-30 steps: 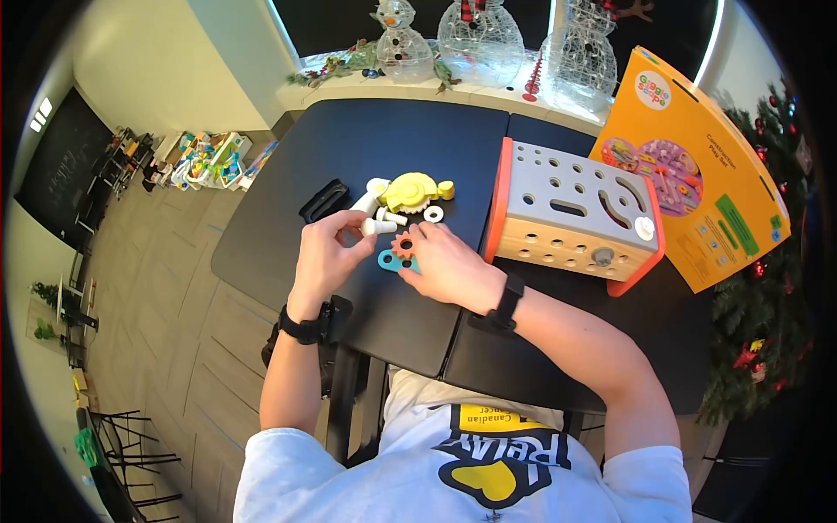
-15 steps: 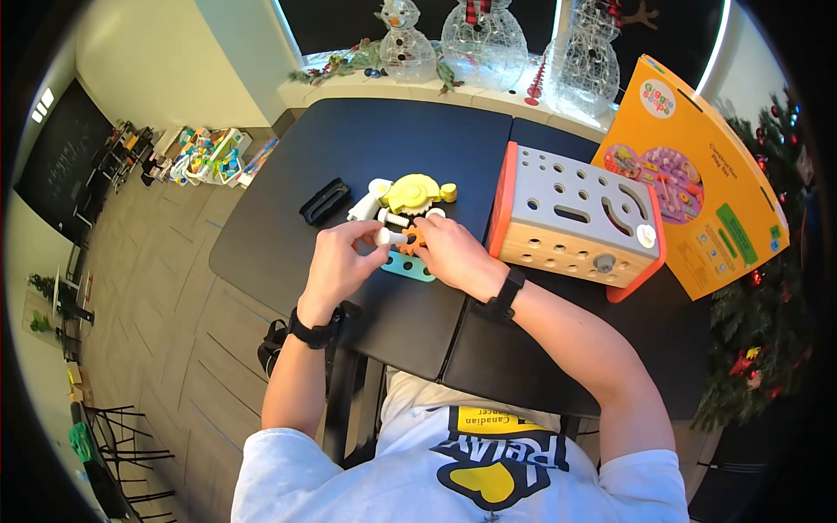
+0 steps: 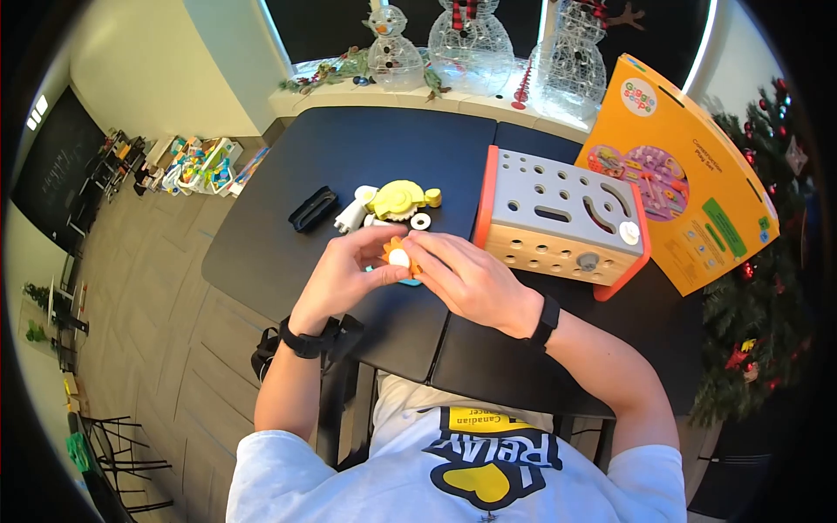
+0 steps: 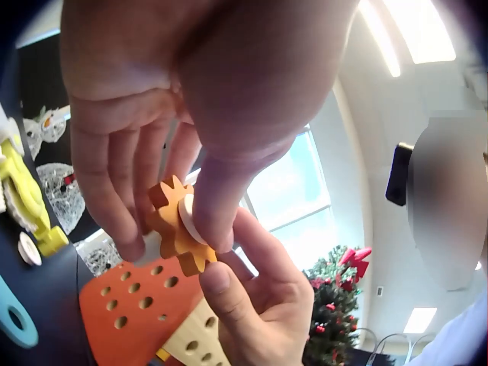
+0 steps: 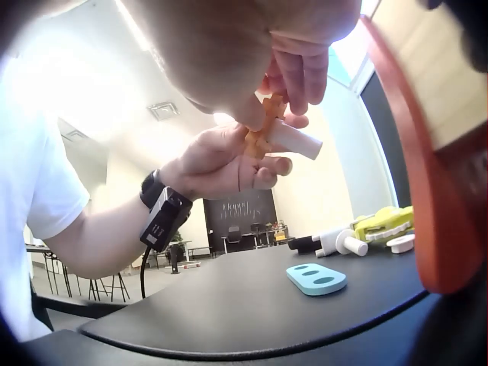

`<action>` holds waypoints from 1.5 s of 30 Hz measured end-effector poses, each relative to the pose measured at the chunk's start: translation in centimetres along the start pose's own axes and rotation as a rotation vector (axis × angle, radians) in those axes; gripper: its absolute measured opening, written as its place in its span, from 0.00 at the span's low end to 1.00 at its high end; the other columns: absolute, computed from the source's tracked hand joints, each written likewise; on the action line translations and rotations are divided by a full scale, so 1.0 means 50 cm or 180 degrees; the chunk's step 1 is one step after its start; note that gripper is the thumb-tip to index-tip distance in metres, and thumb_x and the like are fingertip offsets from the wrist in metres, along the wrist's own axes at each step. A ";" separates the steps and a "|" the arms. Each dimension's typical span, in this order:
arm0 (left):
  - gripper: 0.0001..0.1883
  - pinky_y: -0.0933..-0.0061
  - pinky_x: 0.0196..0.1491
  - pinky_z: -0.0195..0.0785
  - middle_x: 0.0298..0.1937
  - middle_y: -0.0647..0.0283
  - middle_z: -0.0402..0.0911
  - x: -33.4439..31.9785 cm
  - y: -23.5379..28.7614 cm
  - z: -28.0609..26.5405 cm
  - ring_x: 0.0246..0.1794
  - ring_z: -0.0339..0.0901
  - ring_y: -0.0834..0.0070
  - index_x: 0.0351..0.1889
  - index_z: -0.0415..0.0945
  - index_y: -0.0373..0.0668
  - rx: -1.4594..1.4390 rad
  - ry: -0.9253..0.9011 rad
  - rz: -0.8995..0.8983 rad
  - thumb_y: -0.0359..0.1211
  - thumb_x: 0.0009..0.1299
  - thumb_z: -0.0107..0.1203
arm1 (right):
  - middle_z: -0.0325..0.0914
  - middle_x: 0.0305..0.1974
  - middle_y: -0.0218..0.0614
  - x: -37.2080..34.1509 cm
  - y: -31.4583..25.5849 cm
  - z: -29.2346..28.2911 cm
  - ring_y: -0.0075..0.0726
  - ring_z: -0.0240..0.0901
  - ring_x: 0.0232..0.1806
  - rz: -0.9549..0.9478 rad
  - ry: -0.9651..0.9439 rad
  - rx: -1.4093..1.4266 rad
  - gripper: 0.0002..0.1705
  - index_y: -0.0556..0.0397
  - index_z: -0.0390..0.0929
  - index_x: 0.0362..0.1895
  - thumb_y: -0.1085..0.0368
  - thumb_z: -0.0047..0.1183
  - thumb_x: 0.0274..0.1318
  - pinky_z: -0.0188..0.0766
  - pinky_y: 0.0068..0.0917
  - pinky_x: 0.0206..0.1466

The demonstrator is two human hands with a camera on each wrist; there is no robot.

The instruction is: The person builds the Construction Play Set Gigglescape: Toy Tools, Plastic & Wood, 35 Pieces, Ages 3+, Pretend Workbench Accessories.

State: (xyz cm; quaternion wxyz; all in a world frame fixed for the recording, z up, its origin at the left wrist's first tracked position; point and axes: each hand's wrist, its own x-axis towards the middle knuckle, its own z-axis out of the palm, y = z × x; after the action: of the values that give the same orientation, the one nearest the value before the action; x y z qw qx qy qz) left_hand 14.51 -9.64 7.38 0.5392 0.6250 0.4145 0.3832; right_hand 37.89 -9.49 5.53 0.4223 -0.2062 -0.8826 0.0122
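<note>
An orange toy gear (image 4: 183, 236) is held up over the table between both hands, a white bolt (image 5: 299, 142) running through it. My left hand (image 3: 343, 272) pinches the bolt, thumb on its round head and a fingertip by the shaft end. The right hand (image 3: 475, 281) grips the gear's toothed edge between thumb and fingers. Below them on the table lies a light-blue strip with holes (image 5: 316, 280), mostly hidden by the hands in the head view. Just beyond the hands sit a yellow toy piece (image 3: 399, 200) and a white ring (image 3: 420, 221).
A toy workbench (image 3: 558, 209) with holes and red ends stands to the right, a yellow-orange box (image 3: 684, 174) behind it. A black tray-like piece (image 3: 313, 209) and white parts (image 3: 353, 214) lie left of the yellow piece. A seam divides the black table (image 3: 261, 227).
The left hand has brought the white bolt to the gear, and its shaft now passes through. The right hand has lifted the gear off the blue strip.
</note>
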 end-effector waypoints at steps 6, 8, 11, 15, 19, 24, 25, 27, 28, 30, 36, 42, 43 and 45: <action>0.17 0.69 0.54 0.82 0.52 0.58 0.85 0.010 0.010 0.047 0.50 0.86 0.70 0.53 0.82 0.33 0.0460 -0.0505 0.0554 0.23 0.66 0.71 | 0.76 0.57 0.48 -0.070 -0.029 -0.060 0.52 0.80 0.59 0.0094 0.0064 -0.0183 0.24 0.63 0.76 0.61 0.74 0.62 0.59 0.81 0.40 0.59; 0.15 0.70 0.51 0.83 0.48 0.58 0.85 0.016 0.016 0.088 0.45 0.86 0.70 0.49 0.84 0.34 0.0728 -0.0543 0.1016 0.22 0.64 0.72 | 0.76 0.56 0.48 -0.096 -0.052 -0.086 0.50 0.80 0.57 0.0554 0.0156 -0.0072 0.26 0.61 0.76 0.59 0.72 0.66 0.56 0.81 0.39 0.57; 0.16 0.69 0.52 0.84 0.49 0.57 0.85 0.022 0.038 0.140 0.48 0.86 0.67 0.48 0.83 0.34 0.1221 -0.0744 0.1295 0.22 0.64 0.72 | 0.78 0.49 0.44 -0.127 -0.068 -0.116 0.47 0.82 0.49 0.1197 0.0256 0.0075 0.28 0.55 0.77 0.57 0.68 0.73 0.52 0.82 0.36 0.50; 0.16 0.68 0.48 0.86 0.48 0.56 0.85 0.045 0.026 0.203 0.46 0.87 0.64 0.48 0.83 0.34 0.1382 -0.0633 0.1466 0.24 0.64 0.73 | 0.85 0.43 0.42 -0.169 -0.059 -0.142 0.44 0.85 0.38 0.1662 0.0250 0.0222 0.26 0.54 0.79 0.57 0.67 0.73 0.55 0.83 0.33 0.40; 0.15 0.68 0.45 0.86 0.45 0.56 0.84 0.070 0.026 0.243 0.41 0.88 0.63 0.47 0.82 0.35 0.1443 -0.0623 0.1617 0.26 0.65 0.73 | 0.87 0.41 0.42 -0.201 -0.043 -0.157 0.39 0.84 0.31 0.1821 0.0418 0.0161 0.23 0.55 0.80 0.56 0.70 0.71 0.56 0.81 0.30 0.34; 0.16 0.68 0.44 0.84 0.45 0.57 0.83 0.088 0.033 0.266 0.39 0.87 0.63 0.47 0.81 0.36 0.1842 -0.0627 0.1733 0.27 0.63 0.74 | 0.87 0.40 0.40 -0.213 -0.039 -0.169 0.35 0.84 0.28 0.2030 0.0503 0.0244 0.23 0.56 0.80 0.56 0.71 0.71 0.56 0.79 0.28 0.33; 0.17 0.67 0.44 0.84 0.46 0.57 0.83 0.090 0.034 0.267 0.41 0.86 0.62 0.47 0.81 0.37 0.1918 -0.0637 0.1667 0.27 0.62 0.74 | 0.87 0.40 0.41 -0.214 -0.037 -0.172 0.35 0.84 0.28 0.2062 0.0497 0.0287 0.22 0.56 0.80 0.55 0.71 0.71 0.56 0.79 0.28 0.33; 0.20 0.63 0.47 0.80 0.48 0.57 0.82 0.093 0.042 0.269 0.47 0.84 0.59 0.49 0.80 0.38 0.2168 -0.0537 0.1853 0.28 0.60 0.75 | 0.87 0.40 0.41 -0.214 -0.033 -0.177 0.34 0.84 0.28 0.2130 0.0481 0.0381 0.21 0.57 0.81 0.54 0.71 0.70 0.57 0.79 0.27 0.33; 0.22 0.60 0.50 0.78 0.50 0.57 0.81 0.097 0.051 0.268 0.50 0.82 0.56 0.50 0.79 0.38 0.2340 -0.0425 0.2109 0.29 0.59 0.74 | 0.87 0.40 0.41 -0.213 -0.032 -0.179 0.34 0.84 0.28 0.2150 0.0493 0.0414 0.20 0.57 0.81 0.54 0.71 0.70 0.57 0.79 0.28 0.33; 0.28 0.56 0.56 0.73 0.54 0.56 0.79 0.107 0.072 0.267 0.57 0.78 0.54 0.55 0.77 0.39 0.2601 -0.0308 0.2473 0.31 0.57 0.75 | 0.88 0.41 0.41 -0.209 -0.028 -0.181 0.33 0.84 0.28 0.2187 0.0518 0.0479 0.19 0.58 0.81 0.53 0.71 0.70 0.58 0.79 0.28 0.34; 0.42 0.54 0.67 0.62 0.62 0.53 0.77 0.153 0.098 0.258 0.63 0.74 0.53 0.67 0.71 0.38 0.2995 -0.0691 0.2715 0.40 0.55 0.78 | 0.88 0.41 0.42 -0.208 -0.014 -0.192 0.38 0.88 0.32 0.2375 0.0457 0.0752 0.18 0.59 0.80 0.53 0.72 0.68 0.59 0.82 0.30 0.39; 0.47 0.58 0.63 0.62 0.58 0.54 0.80 0.184 0.125 0.265 0.60 0.76 0.56 0.67 0.71 0.35 0.3417 -0.1343 0.2374 0.47 0.52 0.80 | 0.88 0.40 0.46 -0.200 -0.015 -0.191 0.42 0.90 0.39 0.2479 0.0493 0.0797 0.18 0.60 0.78 0.54 0.75 0.65 0.60 0.84 0.31 0.43; 0.47 0.58 0.62 0.63 0.56 0.54 0.80 0.190 0.129 0.272 0.59 0.77 0.56 0.66 0.72 0.35 0.3529 -0.1403 0.2298 0.48 0.51 0.80 | 0.88 0.40 0.47 -0.198 -0.015 -0.189 0.42 0.90 0.39 0.2519 0.0516 0.0805 0.18 0.60 0.77 0.54 0.76 0.65 0.60 0.84 0.31 0.44; 0.46 0.59 0.59 0.64 0.52 0.54 0.81 0.202 0.133 0.275 0.56 0.78 0.57 0.63 0.72 0.34 0.3616 -0.1491 0.2230 0.48 0.50 0.80 | 0.89 0.40 0.47 -0.193 -0.011 -0.187 0.43 0.90 0.39 0.2588 0.0571 0.0813 0.18 0.60 0.77 0.54 0.76 0.64 0.61 0.84 0.32 0.44</action>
State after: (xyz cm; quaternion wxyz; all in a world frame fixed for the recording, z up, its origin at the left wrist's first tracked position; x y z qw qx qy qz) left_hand 31.59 -5.65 12.57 0.0497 0.9723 0.1980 0.1141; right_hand 50.10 -15.05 4.52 0.4802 -0.4834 -0.6808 0.2686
